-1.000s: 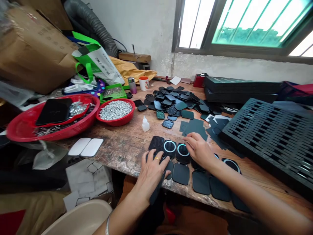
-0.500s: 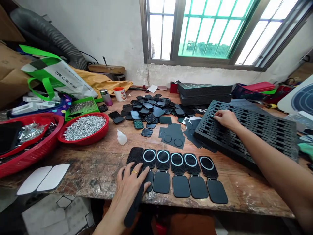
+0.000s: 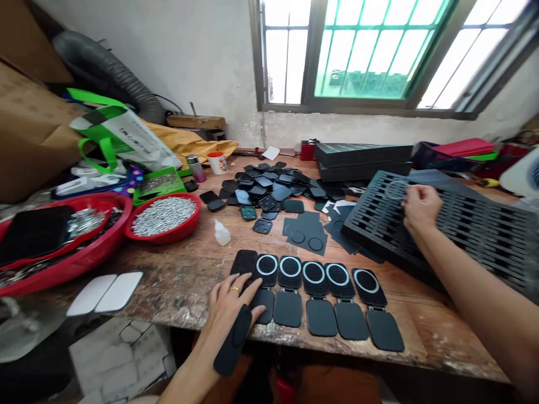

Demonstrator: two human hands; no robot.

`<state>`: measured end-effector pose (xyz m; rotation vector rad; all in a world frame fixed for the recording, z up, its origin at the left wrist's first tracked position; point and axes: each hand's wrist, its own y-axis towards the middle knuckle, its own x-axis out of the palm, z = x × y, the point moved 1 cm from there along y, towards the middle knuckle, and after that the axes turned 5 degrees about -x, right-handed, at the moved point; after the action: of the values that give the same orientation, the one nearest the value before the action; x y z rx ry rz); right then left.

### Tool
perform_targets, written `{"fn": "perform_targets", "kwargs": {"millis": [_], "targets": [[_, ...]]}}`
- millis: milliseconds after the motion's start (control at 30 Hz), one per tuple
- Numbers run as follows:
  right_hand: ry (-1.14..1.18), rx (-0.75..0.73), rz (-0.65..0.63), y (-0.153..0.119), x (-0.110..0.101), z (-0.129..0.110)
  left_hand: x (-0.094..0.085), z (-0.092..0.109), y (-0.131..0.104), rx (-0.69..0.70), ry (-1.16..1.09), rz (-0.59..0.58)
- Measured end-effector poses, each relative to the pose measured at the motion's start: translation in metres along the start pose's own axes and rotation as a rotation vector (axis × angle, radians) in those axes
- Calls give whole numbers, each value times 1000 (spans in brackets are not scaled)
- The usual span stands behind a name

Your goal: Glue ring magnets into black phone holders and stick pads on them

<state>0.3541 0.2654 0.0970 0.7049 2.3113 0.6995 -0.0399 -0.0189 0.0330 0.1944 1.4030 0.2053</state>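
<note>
Six black hinged plates stand in a row near the table's front edge; five, such as this ringed plate (image 3: 290,269), bear a pale ring. The leftmost plate (image 3: 245,262) shows no pale ring and is partly under my left hand (image 3: 233,297). That hand lies with fingers spread, and a dark strip (image 3: 233,339) rests across its wrist. Over the black slotted foam tray (image 3: 370,216), my right hand (image 3: 421,207) pinches a thin pale ring (image 3: 396,189) at its fingertips.
Behind the row lie dark sheets (image 3: 309,233) and a heap of black plates (image 3: 273,185). A small white bottle (image 3: 222,233) is left of them. Red baskets (image 3: 179,233) with metal parts fill the left. Stacked foam trays (image 3: 364,171) stand by the wall.
My right hand has lifted off the foam tray's slots, and a pale ring now shows in its fingers. My left hand stays on the leftmost plate. The whole view has shifted slightly.
</note>
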Motion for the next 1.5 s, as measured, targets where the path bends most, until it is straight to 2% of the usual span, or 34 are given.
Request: {"fn": "perform_targets", "kwargs": {"millis": [33, 100, 200, 333, 467, 633, 767, 1033, 1200, 1500], "targets": [[58, 21, 15, -6, -1, -8, -4, -3, -1, -25, -17, -3], [178, 43, -40, -24, 3, -27, -9, -11, -3, -84, -36, 3], [351, 45, -324, -62, 21, -66, -11, -21, -5, -126, -50, 11], [468, 20, -845, -129, 57, -128, -6, -26, -6, -126, -53, 5], [554, 18, -1073, -185, 99, -176, -6, -25, -5, -127, -37, -34], [516, -42, -1138, -223, 145, -198, -9, -23, -4, -122, -28, -35], [422, -151, -1134, -232, 161, -201, -7, -23, -5, -123, -31, -29], [134, -465, -1135, -231, 152, -211, -6, -23, -5, -105, -16, -31], [-12, -589, -1132, -234, 140, -211, -4, -23, -3, -91, -1, -33], [-74, -782, -1169, -240, 123, -206, -9, -21, -4, -106, -41, -86]]}}
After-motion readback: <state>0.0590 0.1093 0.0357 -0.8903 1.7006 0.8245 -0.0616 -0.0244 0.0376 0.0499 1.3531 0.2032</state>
